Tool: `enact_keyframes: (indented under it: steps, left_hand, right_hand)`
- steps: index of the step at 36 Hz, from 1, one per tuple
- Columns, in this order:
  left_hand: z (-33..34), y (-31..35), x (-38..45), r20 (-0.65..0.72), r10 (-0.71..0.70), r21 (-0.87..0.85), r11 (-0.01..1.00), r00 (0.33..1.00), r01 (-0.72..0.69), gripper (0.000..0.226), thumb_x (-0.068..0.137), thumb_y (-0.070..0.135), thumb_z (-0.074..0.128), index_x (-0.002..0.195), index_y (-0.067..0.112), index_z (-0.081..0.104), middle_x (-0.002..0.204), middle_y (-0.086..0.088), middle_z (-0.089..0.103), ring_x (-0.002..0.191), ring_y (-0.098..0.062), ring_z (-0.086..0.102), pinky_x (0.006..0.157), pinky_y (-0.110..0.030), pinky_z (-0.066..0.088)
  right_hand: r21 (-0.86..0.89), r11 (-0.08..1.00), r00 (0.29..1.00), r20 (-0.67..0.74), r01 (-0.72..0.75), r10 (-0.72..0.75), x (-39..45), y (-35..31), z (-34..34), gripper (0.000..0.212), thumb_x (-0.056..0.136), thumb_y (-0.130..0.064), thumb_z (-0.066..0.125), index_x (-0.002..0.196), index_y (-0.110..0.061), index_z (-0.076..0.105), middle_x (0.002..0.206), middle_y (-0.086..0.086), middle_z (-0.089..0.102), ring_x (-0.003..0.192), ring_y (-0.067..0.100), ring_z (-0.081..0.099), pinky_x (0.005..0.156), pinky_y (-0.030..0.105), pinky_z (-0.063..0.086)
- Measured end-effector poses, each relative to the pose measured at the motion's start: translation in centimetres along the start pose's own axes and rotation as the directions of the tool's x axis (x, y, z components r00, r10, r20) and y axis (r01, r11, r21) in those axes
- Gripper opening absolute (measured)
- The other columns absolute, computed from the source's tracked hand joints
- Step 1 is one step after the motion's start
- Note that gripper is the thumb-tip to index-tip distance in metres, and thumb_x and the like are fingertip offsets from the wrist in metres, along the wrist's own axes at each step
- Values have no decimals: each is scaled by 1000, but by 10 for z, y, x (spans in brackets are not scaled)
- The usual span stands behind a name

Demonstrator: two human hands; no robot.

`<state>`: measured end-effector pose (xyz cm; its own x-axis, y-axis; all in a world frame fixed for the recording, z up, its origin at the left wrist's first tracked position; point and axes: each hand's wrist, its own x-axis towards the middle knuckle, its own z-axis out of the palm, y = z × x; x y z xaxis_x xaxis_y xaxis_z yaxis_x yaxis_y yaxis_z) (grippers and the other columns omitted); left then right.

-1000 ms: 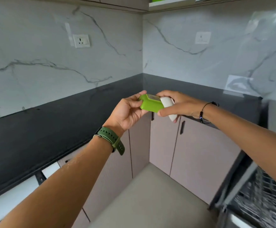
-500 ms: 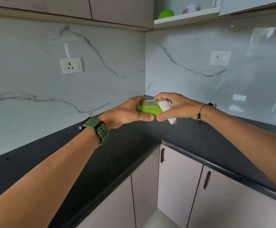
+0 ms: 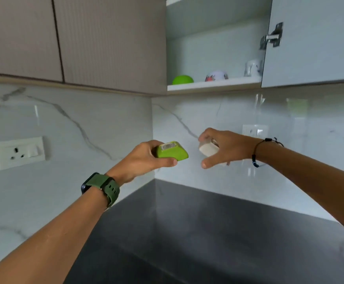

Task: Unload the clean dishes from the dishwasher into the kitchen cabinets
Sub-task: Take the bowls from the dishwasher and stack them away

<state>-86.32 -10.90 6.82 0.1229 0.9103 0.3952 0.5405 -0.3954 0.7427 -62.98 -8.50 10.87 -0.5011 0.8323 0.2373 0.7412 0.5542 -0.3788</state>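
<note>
My left hand (image 3: pixel 144 160) grips a small green square dish (image 3: pixel 172 151), turned bottom up with a label on its base. A short gap to its right, my right hand (image 3: pixel 224 147) holds a small white dish (image 3: pixel 208 149) with curled fingers. Both hands hover above the black corner countertop (image 3: pixel 197 232). Up and to the right, the open wall cabinet's lower shelf (image 3: pixel 214 86) carries a green bowl (image 3: pixel 182 79), a patterned white bowl (image 3: pixel 216 75) and a white cup (image 3: pixel 252 67).
The open cabinet door (image 3: pixel 314 39) hangs at the upper right with its hinge showing. Shut wall cabinets (image 3: pixel 75 37) fill the upper left. Marble backsplash carries a socket (image 3: pixel 19 152) on the left and another (image 3: pixel 255 131) behind my right wrist.
The two dishes were held together between both hands; now they are apart, green in the left, white in the right. My view has tilted up from the floor and dishwasher to the open cabinet.
</note>
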Motion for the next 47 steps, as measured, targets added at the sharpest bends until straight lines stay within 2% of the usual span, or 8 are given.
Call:
enact_keyframes:
  steps: [5, 8, 13, 21, 26, 34, 40, 47]
  left_hand:
    - [-19, 8, 66, -4, 76, 1, 997, 997, -76, 53, 53, 45, 81, 97, 21, 63, 92, -2, 68, 85, -14, 63, 80, -26, 46]
    - [-30, 25, 107, -18, 123, -13, 992, 992, -123, 36, 66, 31, 81, 94, 17, 64, 81, 5, 63, 76, -9, 57, 72, -20, 41]
    - [-39, 57, 173, -79, 213, -29, 976, 974, -216, 16, 77, 14, 73, 89, 19, 64, 67, 17, 66, 67, 6, 58, 64, -3, 40]
    - [-62, 112, 265, -191, 320, 60, 947, 928, -315, 70, 44, 51, 74, 99, 10, 67, 95, -6, 68, 90, -15, 64, 89, -23, 45]
    - [-86, 145, 329, -279, 379, -82, 906, 882, -415, 46, 77, 25, 73, 109, -4, 58, 116, -16, 59, 96, -20, 62, 86, -24, 53]
    - [-116, 232, 416, -489, 524, -30, 789, 697, -614, 44, 83, 37, 66, 107, 2, 55, 118, -13, 56, 96, -19, 59, 91, -31, 52]
    - [-125, 286, 471, -545, 538, 59, 789, 643, -611, 54, 79, 44, 68, 111, 2, 55, 99, -6, 52, 86, -18, 48, 73, -26, 39]
    - [-114, 305, 512, -575, 509, 93, 818, 640, -568, 67, 79, 44, 68, 127, 2, 46, 123, -12, 53, 109, -26, 52, 89, -33, 43]
  right_hand:
    - [-68, 998, 988, -151, 12, -22, 44, 24, -50, 67, 68, -38, 79, 125, -26, 45, 113, -6, 52, 89, 21, 61, 80, 39, 56]
    - [-68, 997, 970, -235, 44, -59, 69, 33, -84, 65, 70, -36, 78, 123, -27, 42, 109, -3, 50, 67, 11, 55, 66, 32, 54]
    - [-131, 979, 930, -313, 158, -192, 113, 49, -139, 57, 69, -41, 77, 116, -28, 47, 119, 0, 51, 84, 14, 55, 57, 25, 53]
    - [-135, 968, 853, -458, 212, -251, 175, 52, -216, 50, 76, -43, 71, 116, -22, 50, 110, 3, 56, 75, 13, 53, 59, 32, 50]
    - [-235, 962, 790, -559, 141, -253, 204, 41, -269, 51, 77, -40, 71, 116, -17, 48, 93, 1, 54, 61, 9, 46, 48, 23, 37]
    - [-325, 946, 663, -705, 14, -252, 222, 7, -373, 54, 75, -40, 73, 107, 1, 59, 73, 7, 45, 61, 17, 39, 51, 24, 27]
    - [-417, 902, 602, -751, -113, -271, 231, -3, -418, 40, 84, -41, 64, 65, -9, 49, 65, 3, 43, 53, 15, 37, 45, 22, 27]
    - [-439, 859, 586, -780, -262, -220, 266, 17, -437, 39, 80, -41, 65, 103, -10, 57, 99, 9, 51, 89, 25, 50, 72, 28, 38]
